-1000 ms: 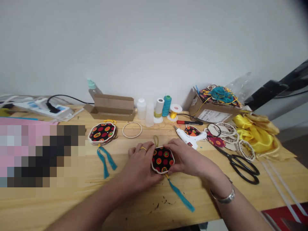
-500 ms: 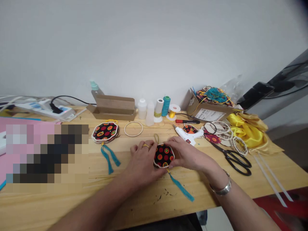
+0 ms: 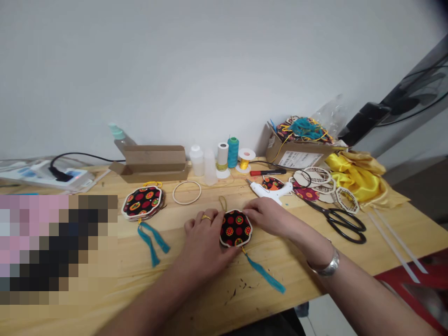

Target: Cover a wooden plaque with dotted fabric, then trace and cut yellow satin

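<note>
Wooden table (image 3: 175,214) against a plain wall, pretty cluttered. A small patterned ornament (image 3: 235,228) is being gripped flat on the tabletop, with the left hand (image 3: 205,235) and right hand (image 3: 268,217) being pressed onto its edges and its teal tassel (image 3: 266,276) trailing toward the near edge. Further out, a stack of similar ornaments (image 3: 142,202), a wooden ring (image 3: 186,192), a glue gun (image 3: 269,190) and scissors (image 3: 341,223) are being left lying around.

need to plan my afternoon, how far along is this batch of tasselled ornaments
Done, it seems: a small stack of finished ornaments with teal tassels lies at the left. In hand: one patterned ornament, loop and tassel attached, gripped at its edges by the left hand and right hand. Left: bare wooden frames and fabric pieces beside the glue gun.
</note>
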Motion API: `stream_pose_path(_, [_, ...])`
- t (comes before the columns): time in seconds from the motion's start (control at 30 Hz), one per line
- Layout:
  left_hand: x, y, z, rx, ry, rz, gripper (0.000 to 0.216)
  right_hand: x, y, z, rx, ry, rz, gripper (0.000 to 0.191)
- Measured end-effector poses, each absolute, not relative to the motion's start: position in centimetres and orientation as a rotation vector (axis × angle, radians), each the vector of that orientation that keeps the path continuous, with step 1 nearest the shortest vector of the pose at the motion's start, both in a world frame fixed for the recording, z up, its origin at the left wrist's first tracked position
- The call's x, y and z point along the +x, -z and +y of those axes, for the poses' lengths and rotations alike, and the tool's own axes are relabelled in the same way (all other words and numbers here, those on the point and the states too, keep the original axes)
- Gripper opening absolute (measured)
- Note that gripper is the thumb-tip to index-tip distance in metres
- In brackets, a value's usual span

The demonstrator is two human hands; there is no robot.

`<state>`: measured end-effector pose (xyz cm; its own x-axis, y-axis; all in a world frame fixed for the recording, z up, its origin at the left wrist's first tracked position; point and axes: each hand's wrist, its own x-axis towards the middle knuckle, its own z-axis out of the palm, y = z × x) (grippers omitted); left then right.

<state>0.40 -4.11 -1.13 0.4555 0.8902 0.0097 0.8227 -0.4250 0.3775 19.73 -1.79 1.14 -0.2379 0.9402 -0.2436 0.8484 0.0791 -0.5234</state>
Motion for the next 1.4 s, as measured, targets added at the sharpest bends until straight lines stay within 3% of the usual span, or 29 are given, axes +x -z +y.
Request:
stream_pose_path(0.67, [0.8,1.2,-4.3,2.313,-0.211,1.489,0.065,16.7,-5.3,0.1,-2.230,-1.091,-2.232,0.028])
stream_pose_path(0.93, [0.7,1.5,-4.3,2.311,-0.269,1.474,0.061,18.0,-3.0,0.7,-2.153,-1.300,-1.910,0.031])
stream_pose_path(1.4, [0.7,1.7,-4.6,2.243,-0.332,1.473,0.067,18.7,-1.1,0.1,-1.897,-1.511,-1.482,0.013])
